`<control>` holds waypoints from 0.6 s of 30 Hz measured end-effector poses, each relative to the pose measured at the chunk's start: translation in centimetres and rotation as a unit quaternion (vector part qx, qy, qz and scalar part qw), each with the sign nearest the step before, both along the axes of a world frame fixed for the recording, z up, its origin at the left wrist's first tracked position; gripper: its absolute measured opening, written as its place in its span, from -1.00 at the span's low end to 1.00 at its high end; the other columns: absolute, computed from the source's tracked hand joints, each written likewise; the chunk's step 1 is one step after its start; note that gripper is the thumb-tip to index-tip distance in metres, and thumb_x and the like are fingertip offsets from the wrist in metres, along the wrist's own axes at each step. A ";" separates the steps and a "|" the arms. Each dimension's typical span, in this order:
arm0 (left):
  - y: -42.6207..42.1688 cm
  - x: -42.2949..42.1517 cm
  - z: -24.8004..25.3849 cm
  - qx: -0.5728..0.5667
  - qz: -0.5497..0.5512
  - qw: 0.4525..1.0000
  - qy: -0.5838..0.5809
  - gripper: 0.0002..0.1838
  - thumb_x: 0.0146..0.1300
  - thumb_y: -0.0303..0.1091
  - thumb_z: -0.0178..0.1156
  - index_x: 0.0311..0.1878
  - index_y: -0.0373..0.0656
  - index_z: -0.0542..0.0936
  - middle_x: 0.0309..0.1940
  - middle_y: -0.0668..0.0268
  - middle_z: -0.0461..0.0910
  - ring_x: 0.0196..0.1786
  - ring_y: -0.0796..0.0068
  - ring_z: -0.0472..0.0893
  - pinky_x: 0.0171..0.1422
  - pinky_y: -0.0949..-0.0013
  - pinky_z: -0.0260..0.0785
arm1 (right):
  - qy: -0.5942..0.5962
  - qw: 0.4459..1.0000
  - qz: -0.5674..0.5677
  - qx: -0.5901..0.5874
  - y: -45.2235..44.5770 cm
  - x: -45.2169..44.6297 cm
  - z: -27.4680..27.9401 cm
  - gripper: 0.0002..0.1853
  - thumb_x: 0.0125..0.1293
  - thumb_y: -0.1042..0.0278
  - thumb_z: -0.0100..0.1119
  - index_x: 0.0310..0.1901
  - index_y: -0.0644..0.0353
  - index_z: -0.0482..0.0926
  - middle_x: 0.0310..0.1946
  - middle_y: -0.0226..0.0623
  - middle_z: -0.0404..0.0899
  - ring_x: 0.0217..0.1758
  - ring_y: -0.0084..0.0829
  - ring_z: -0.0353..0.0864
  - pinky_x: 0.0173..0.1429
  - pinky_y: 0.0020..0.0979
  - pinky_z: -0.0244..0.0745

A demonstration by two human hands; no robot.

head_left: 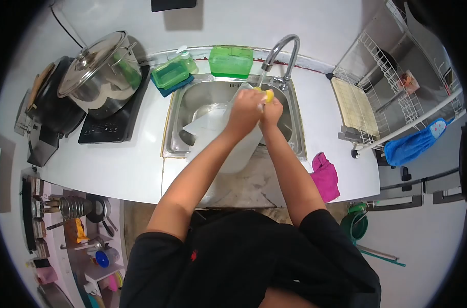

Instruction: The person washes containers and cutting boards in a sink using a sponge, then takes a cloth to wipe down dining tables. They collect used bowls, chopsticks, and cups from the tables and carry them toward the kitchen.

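Observation:
Both hands are together over the sink (166,138), just below the faucet's spout. My left hand (245,110) and my right hand (272,111) are closed around a yellow sponge (269,95), which shows between the fingers with some white foam near it. Water from the chrome faucet (293,46) falls close to the sponge. Beneath my forearms a translucent whitish plastic piece, perhaps a container, (205,146) leans in the basin and over its front edge. My arms hide part of it, so its full shape cannot be made out.
Left of the sink, a large steel pot (102,77) stands on a black induction cooker (105,126). Green containers (231,61) line the back edge. A magenta cloth (326,179) lies at right, near a wire dish rack (377,66) with a hanging blue towel (415,143).

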State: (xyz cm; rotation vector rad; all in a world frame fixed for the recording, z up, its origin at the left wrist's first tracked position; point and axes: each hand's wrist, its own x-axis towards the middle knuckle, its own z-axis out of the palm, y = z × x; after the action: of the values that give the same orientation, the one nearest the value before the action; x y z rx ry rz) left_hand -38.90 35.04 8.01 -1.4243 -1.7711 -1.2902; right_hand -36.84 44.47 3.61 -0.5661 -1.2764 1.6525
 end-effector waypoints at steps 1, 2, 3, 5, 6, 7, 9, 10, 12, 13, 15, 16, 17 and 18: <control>0.1 -0.3 0.2 -0.021 0.019 1.000 -0.006 -0.77 0.01 -0.46 0.06 -0.23 -0.28 0.56 -0.31 0.09 0.55 -0.15 0.06 0.49 0.06 0.09 0.27 | -0.002 0.998 -0.002 -0.066 0.2 0.2 -0.1 -0.58 0.35 0.12 0.04 -0.43 0.38 0.58 -0.61 -0.40 0.50 -0.51 -0.57 0.39 -0.39 -0.42 0.31; 0.0 -1.3 0.6 -0.040 0.040 0.998 -0.011 -0.79 0.01 -0.47 0.06 -0.26 -0.28 0.57 -0.33 0.08 0.55 -0.16 0.05 0.50 0.05 0.09 0.27 | -0.011 0.998 -0.054 -0.028 0.2 0.0 -0.4 -0.49 0.38 0.06 0.00 -0.57 0.36 0.51 -0.65 -0.44 0.43 -0.55 -0.58 0.30 -0.42 -0.42 0.25; 0.0 -2.1 1.0 -0.061 0.062 0.996 -0.015 -0.81 0.01 -0.48 0.06 -0.30 -0.28 0.58 -0.35 0.07 0.55 -0.17 0.04 0.50 0.04 0.10 0.28 | -0.033 0.998 -0.055 -0.025 0.4 0.2 -0.2 -0.49 0.38 0.06 0.00 -0.60 0.34 0.48 -0.67 -0.44 0.40 -0.55 -0.58 0.27 -0.43 -0.40 0.23; 0.0 -2.9 2.6 -0.075 0.124 0.979 -0.147 -0.83 0.04 -0.44 0.07 -0.33 -0.30 0.59 -0.34 0.02 0.58 -0.18 0.00 0.54 -0.02 0.09 0.34 | -0.077 0.995 -0.053 -0.022 0.7 0.7 0.5 -0.47 0.38 0.05 0.00 -0.64 0.31 0.41 -0.69 -0.44 0.35 -0.56 -0.58 0.22 -0.45 -0.38 0.19; 0.1 -3.8 3.2 -0.087 0.128 0.960 -0.231 -0.82 0.06 -0.44 0.08 -0.32 -0.31 0.60 -0.32 -0.01 0.59 -0.18 -0.01 0.55 -0.03 0.07 0.35 | -0.100 0.994 -0.052 0.008 1.3 0.8 0.5 -0.47 0.38 0.05 0.00 -0.66 0.31 0.38 -0.71 -0.41 0.32 -0.57 -0.57 0.20 -0.46 -0.36 0.18; 0.3 -4.3 3.9 -0.099 0.131 0.935 -0.314 -0.82 0.07 -0.44 0.08 -0.31 -0.32 0.60 -0.30 -0.03 0.60 -0.17 -0.01 0.56 -0.04 0.06 0.35 | -0.123 0.990 -0.052 0.038 2.2 0.9 0.5 -0.46 0.38 0.05 0.00 -0.67 0.31 0.35 -0.72 -0.39 0.30 -0.58 -0.55 0.19 -0.46 -0.34 0.17; 0.3 -5.0 5.4 -0.082 0.075 0.940 -0.323 -0.78 0.12 -0.38 0.04 -0.32 -0.31 0.61 -0.27 -0.08 0.60 -0.17 0.00 0.58 -0.05 0.07 0.38 | -0.158 0.981 -0.042 0.107 2.9 1.3 1.4 -0.45 0.37 0.05 -0.01 -0.67 0.32 0.33 -0.75 -0.33 0.26 -0.60 -0.52 0.17 -0.47 -0.31 0.17; 0.3 -5.6 5.7 -0.073 0.049 0.941 -0.326 -0.75 0.15 -0.35 0.02 -0.33 -0.31 0.61 -0.26 -0.10 0.59 -0.17 0.00 0.58 -0.06 0.08 0.40 | -0.169 0.975 -0.031 0.144 2.8 1.7 3.3 -0.45 0.37 0.05 0.00 -0.66 0.34 0.35 -0.75 -0.30 0.24 -0.60 -0.50 0.17 -0.46 -0.30 0.18; 2.1 -8.0 3.6 -0.238 -0.032 0.965 -0.103 -0.64 0.23 -0.20 -0.06 -0.32 -0.31 0.60 -0.32 -0.02 0.60 -0.27 0.10 0.60 -0.13 0.17 0.43 | -0.161 0.963 -0.021 0.217 2.2 1.1 4.6 -0.46 0.38 0.05 -0.04 -0.61 0.38 0.43 -0.77 -0.13 0.28 -0.66 -0.33 0.22 -0.45 -0.24 0.24; 2.4 -7.9 4.1 -0.312 -0.073 0.947 0.014 -0.58 0.27 -0.13 -0.10 -0.32 -0.31 0.59 -0.36 0.03 0.61 -0.31 0.15 0.60 -0.17 0.22 0.45 | -0.168 0.949 -0.025 0.264 1.8 1.1 5.1 -0.46 0.39 0.05 -0.06 -0.60 0.38 0.44 -0.76 -0.08 0.30 -0.67 -0.27 0.24 -0.44 -0.22 0.25; 2.7 -6.8 5.8 -0.444 -0.071 0.856 -0.254 -0.42 0.30 0.05 -0.21 -0.28 -0.31 0.58 -0.34 0.16 0.61 -0.30 0.23 0.58 -0.14 0.22 0.44 | -0.180 0.916 -0.033 0.358 1.4 1.4 6.1 -0.46 0.40 0.05 -0.09 -0.58 0.38 0.48 -0.74 0.00 0.35 -0.67 -0.15 0.28 -0.43 -0.19 0.28; 2.3 -6.0 6.4 -0.445 -0.097 0.820 -0.346 -0.41 0.31 0.06 -0.22 -0.30 -0.32 0.58 -0.35 0.18 0.60 -0.31 0.26 0.56 -0.17 0.24 0.44 | -0.182 0.916 -0.016 0.357 1.6 1.5 6.2 -0.46 0.40 0.05 -0.10 -0.58 0.38 0.47 -0.73 0.03 0.36 -0.66 -0.10 0.28 -0.42 -0.18 0.28; 1.9 -5.5 6.8 -0.441 -0.122 0.775 -0.436 -0.40 0.32 0.07 -0.22 -0.31 -0.32 0.57 -0.36 0.20 0.59 -0.32 0.28 0.55 -0.20 0.25 0.43 | -0.185 0.916 0.003 0.356 1.8 1.7 6.2 -0.46 0.41 0.06 -0.11 -0.59 0.37 0.47 -0.71 0.05 0.37 -0.66 -0.06 0.29 -0.42 -0.16 0.28; 1.9 -5.8 6.3 -0.444 -0.125 0.785 -0.413 -0.40 0.31 0.09 -0.20 -0.31 -0.33 0.57 -0.36 0.18 0.58 -0.31 0.30 0.54 -0.26 0.30 0.42 | -0.187 0.916 0.021 0.355 2.0 1.8 6.1 -0.45 0.41 0.06 -0.13 -0.59 0.37 0.46 -0.70 0.07 0.38 -0.65 -0.01 0.29 -0.42 -0.15 0.28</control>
State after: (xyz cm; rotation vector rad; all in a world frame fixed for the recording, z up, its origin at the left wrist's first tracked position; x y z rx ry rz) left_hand -44.74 36.98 14.29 -1.7182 -3.1843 -1.3877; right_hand -35.07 46.51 9.74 -0.4048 -2.0456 1.0103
